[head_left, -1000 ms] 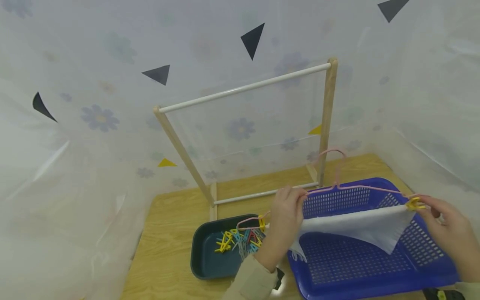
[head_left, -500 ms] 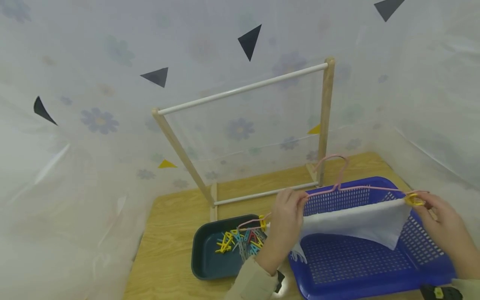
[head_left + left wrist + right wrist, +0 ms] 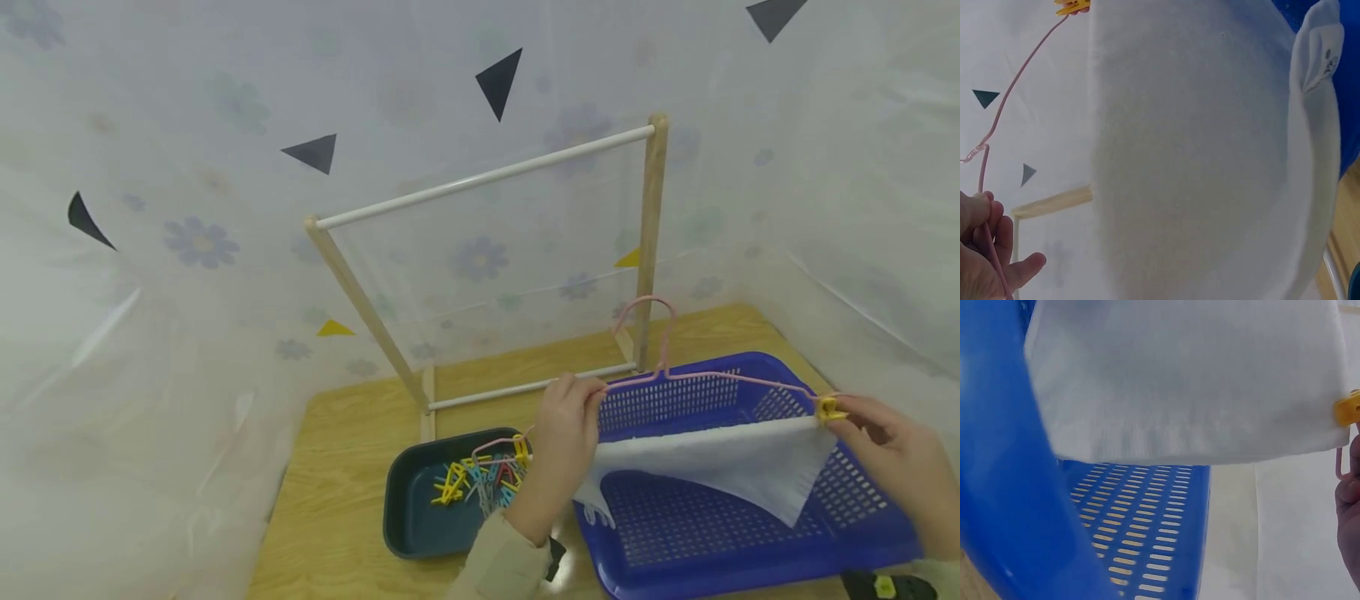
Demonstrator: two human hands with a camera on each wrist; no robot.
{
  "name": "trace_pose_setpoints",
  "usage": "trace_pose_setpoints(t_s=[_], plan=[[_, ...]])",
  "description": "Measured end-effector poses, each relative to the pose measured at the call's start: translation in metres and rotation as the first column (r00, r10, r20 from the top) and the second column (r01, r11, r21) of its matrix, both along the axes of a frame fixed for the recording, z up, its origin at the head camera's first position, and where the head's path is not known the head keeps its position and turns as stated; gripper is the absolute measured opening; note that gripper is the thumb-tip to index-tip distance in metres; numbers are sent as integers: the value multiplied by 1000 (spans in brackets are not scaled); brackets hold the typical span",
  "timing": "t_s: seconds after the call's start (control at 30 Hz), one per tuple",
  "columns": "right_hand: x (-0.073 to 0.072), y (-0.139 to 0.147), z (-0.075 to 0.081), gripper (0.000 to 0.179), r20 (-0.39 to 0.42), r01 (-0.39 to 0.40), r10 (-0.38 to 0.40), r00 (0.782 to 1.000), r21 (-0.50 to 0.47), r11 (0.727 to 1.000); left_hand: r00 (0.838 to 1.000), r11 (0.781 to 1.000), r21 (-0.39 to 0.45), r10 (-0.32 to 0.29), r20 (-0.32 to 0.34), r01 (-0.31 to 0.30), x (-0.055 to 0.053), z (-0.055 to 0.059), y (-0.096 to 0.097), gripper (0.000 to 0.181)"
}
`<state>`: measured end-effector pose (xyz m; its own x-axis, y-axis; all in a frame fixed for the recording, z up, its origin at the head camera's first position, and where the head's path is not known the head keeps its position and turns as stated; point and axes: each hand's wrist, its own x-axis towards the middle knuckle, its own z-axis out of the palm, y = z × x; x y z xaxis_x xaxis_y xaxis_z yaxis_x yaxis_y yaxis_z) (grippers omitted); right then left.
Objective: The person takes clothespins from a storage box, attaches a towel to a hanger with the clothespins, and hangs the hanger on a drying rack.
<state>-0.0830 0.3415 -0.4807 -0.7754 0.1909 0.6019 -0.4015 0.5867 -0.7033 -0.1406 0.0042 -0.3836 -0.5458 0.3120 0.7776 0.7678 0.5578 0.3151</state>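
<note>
Over the blue basket hangs a white cloth [image 3: 720,454] on a pink hanger [image 3: 720,375], its hook pointing up toward the rack. My left hand [image 3: 562,446] grips the hanger's wire left of the hook; the left wrist view shows the fingers [image 3: 1000,231] curled round the wire. One yellow clothespin [image 3: 521,448] sits at the hanger's left end, just beyond that hand. At the right end, my right hand [image 3: 892,450] pinches another yellow clothespin [image 3: 827,409] clipped at the cloth's corner. That clothespin [image 3: 1347,409] shows at the right edge in the right wrist view.
The blue perforated basket [image 3: 697,575] stands on the wooden table [image 3: 322,492]. To its left, a dark green tray [image 3: 420,533] holds several coloured clothespins [image 3: 453,483]. A wooden rack with a white top bar [image 3: 487,177] stands behind them, before a flower-patterned curtain [image 3: 150,333].
The hanger's hook dipped slightly, then rose and shifted left. My right hand rose a little and came back down, and the cloth's right corner now hangs lower. Both hands keep their holds.
</note>
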Motion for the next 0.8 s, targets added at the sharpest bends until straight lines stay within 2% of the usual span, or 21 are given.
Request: trace_pose_setpoints(t_s=[0.1, 0.23, 0.37, 0.47, 0.57, 0.7, 0.8], plan=[[5, -9, 9, 47, -5, -2, 2, 1000, 17, 1000, 1000, 1000, 0, -2, 10, 2, 0, 1, 0, 7], [8, -10, 13, 57, 54, 1, -5, 999, 62, 998, 999, 1000, -6, 9, 45, -9, -1, 1, -1, 7], [8, -9, 12, 52, 84, -11, 4, 996, 87, 996, 997, 1000, 3, 20, 74, -20, -2, 0, -1, 6], [6, -6, 6, 42, 59, -26, 22, 998, 59, 998, 999, 1000, 13, 18, 49, -19, -2, -2, 0, 6], [7, -7, 3, 25, 68, 14, -15, 998, 24, 1000, 1000, 1000, 17, 22, 11, -22, -1, -3, 1, 6], [9, -14, 2, 25, 99, 113, -113, 989, 6, 994, 1000, 1000, 20, 21, -1, -21, -1, -4, 2, 8], [8, -16, -3, 27, 96, 168, -161, 982, -67, 984, 1000, 1000, 21, 18, 2, -18, -1, -3, 2, 7]])
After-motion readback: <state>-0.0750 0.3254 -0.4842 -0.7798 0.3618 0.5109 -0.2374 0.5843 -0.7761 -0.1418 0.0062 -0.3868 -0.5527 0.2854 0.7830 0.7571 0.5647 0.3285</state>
